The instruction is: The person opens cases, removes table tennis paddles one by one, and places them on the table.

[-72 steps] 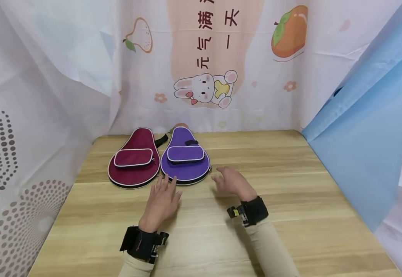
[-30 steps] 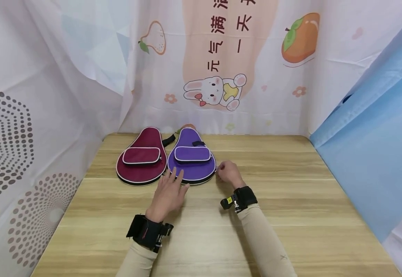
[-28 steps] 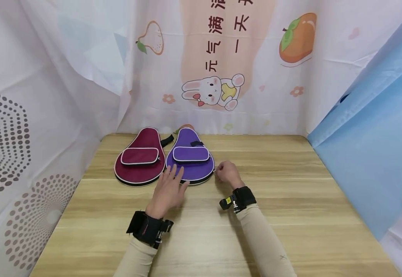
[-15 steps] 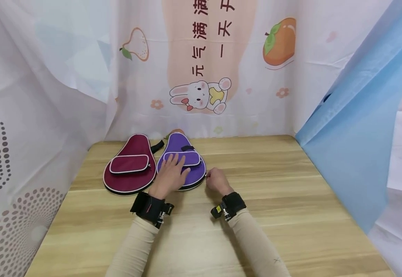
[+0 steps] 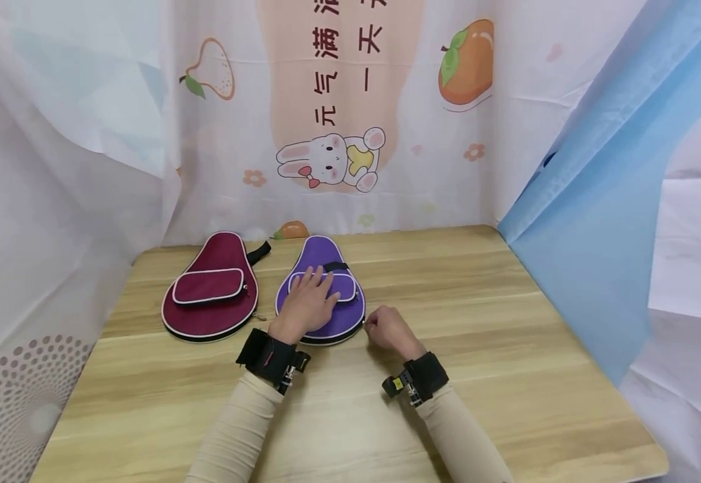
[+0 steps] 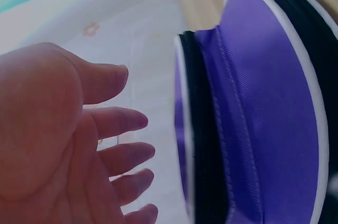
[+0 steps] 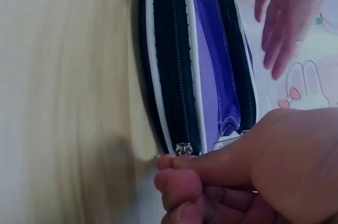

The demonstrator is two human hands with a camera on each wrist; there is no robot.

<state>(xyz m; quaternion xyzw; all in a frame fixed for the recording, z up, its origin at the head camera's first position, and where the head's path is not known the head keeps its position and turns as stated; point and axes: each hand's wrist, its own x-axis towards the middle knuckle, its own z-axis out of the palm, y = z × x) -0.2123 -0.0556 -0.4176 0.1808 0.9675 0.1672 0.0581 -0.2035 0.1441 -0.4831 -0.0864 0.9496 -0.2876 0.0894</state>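
Note:
A purple table-tennis paddle case (image 5: 317, 252) with white piping and a front pocket lies on the table. At its lower right edge my right hand (image 5: 392, 330) pinches the zipper pull between thumb and curled forefinger; the metal zipper slider (image 7: 184, 149) shows just beyond the fingertips in the right wrist view. My left hand (image 5: 308, 303) is over the case's pocket in the head view, fingers extended and spread. A gap shows between that hand and the case in the left wrist view. To the left lies a dark red paddle case (image 5: 208, 318).
The wooden table (image 5: 495, 376) reaches to a printed curtain (image 5: 229, 194) at the back. A blue cloth (image 5: 604, 268) hangs along the right side. Beside the red case lies its black strap (image 5: 259, 253).
The right hand has closed on the zipper pull. The left hand has moved forward over the purple case. That case has shifted right, opening a gap from the red one.

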